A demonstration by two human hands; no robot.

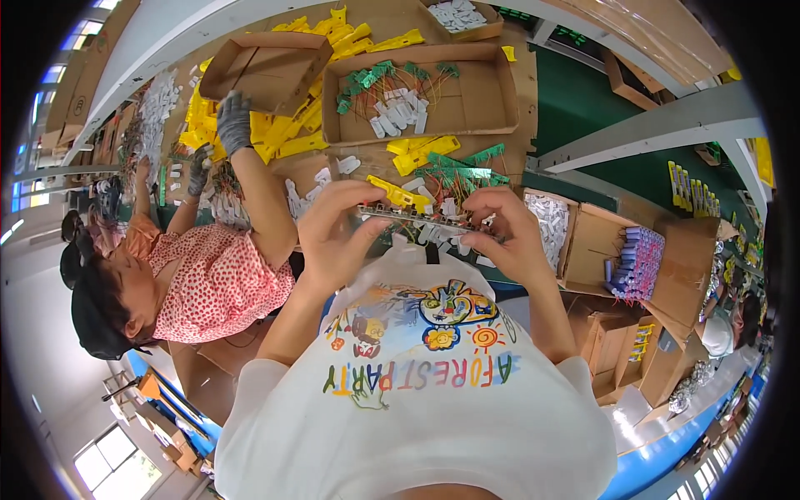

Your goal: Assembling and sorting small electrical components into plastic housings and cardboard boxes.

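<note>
At the far left, a person in an orange top (pixel 143 240) works along the table. Nearer sits a co-worker in a black cap and a red-dotted shirt (pixel 218 287), whose grey-gloved hand (pixel 236 125) reaches to the lower edge of a tilted cardboard box (pixel 267 62). Around that box lie loose yellow plastic parts (pixel 292 143), with a spread of small white pieces (pixel 158 104) farther left.

In the centre, the wearer's bare left hand (pixel 329 237) pinches the left end of a narrow circuit board (pixel 421 219), thumb below and fingers above. The board, crowded with small components, is held up in front of the wearer's chest, lying almost level from hand to hand. Just behind it shows a yellow part (pixel 400 194) (whether the two touch, one cannot tell). Beyond, a shallow cardboard tray (pixel 502 108) holds green boards with thin wires and a cluster of white pieces. More green boards (pixel 471 173) lie on the table in front of it.

The bare right hand (pixel 512 237) pinches the board's right end between thumb and fingers. Below, the wearer's white shirt (pixel 417 433) carries colourful drawings. At the right, a box of white pieces (pixel 548 218) stands beside a carton (pixel 587 250) with stacked purple cylinders (pixel 640 260).
</note>
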